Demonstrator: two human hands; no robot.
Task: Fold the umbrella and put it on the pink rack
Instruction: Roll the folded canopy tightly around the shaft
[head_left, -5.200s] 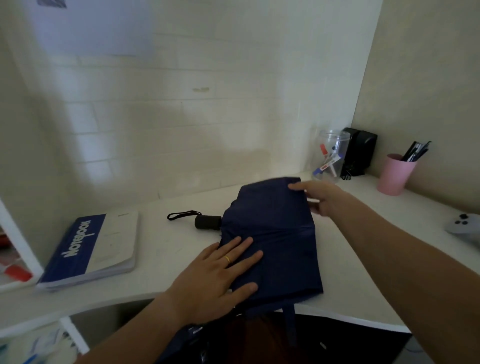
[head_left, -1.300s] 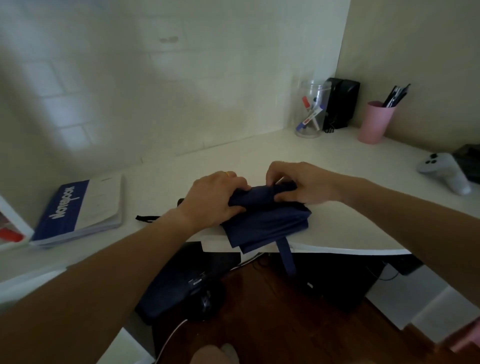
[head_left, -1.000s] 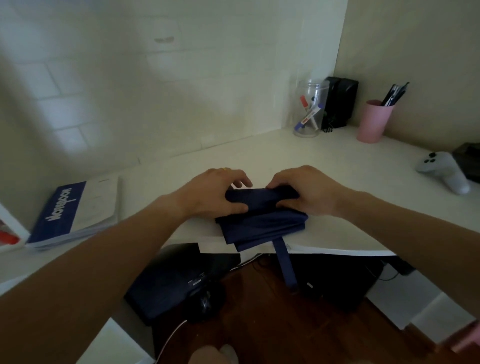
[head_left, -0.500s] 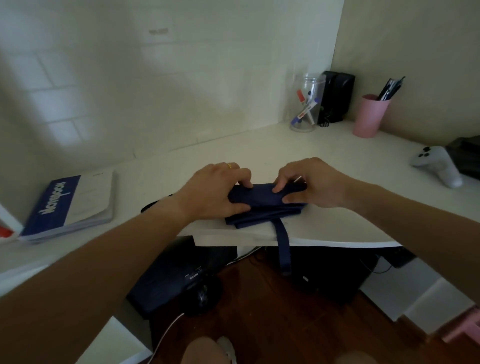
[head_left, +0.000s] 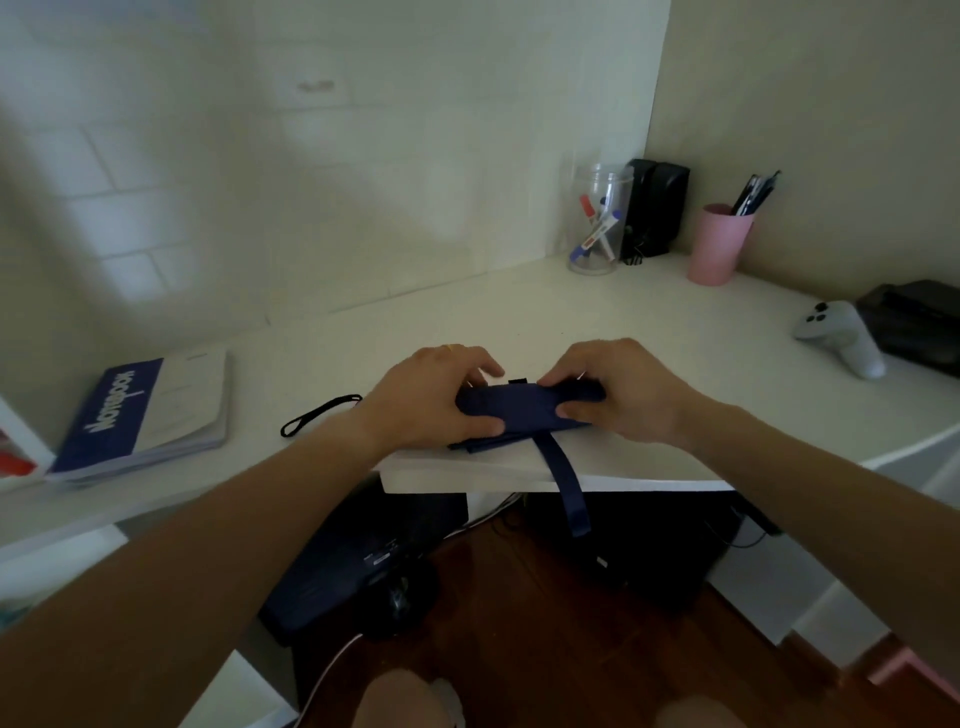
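Observation:
The navy umbrella (head_left: 522, 413) lies rolled into a tight bundle at the front edge of the white desk (head_left: 623, 332). My left hand (head_left: 431, 397) grips its left end and my right hand (head_left: 618, 389) grips its right end, fingers curled over the fabric. Its navy closing strap (head_left: 569, 488) hangs down over the desk edge. The black wrist loop (head_left: 319, 414) of the handle lies on the desk to the left; my left hand hides the handle itself. A pink corner (head_left: 906, 675) shows at the bottom right on the floor; I cannot tell whether it is the rack.
A blue notebook (head_left: 140, 410) lies at the left. At the back right stand a clear jar of markers (head_left: 597, 226), black speakers (head_left: 655, 210) and a pink pen cup (head_left: 718, 244). A white game controller (head_left: 841, 338) rests at the right. A dark bag (head_left: 358, 561) sits under the desk.
The flat spread canopy has been rolled up into a narrow bundle. Over the last second both hands tightened the roll, and the bundle grew thinner near the desk edge.

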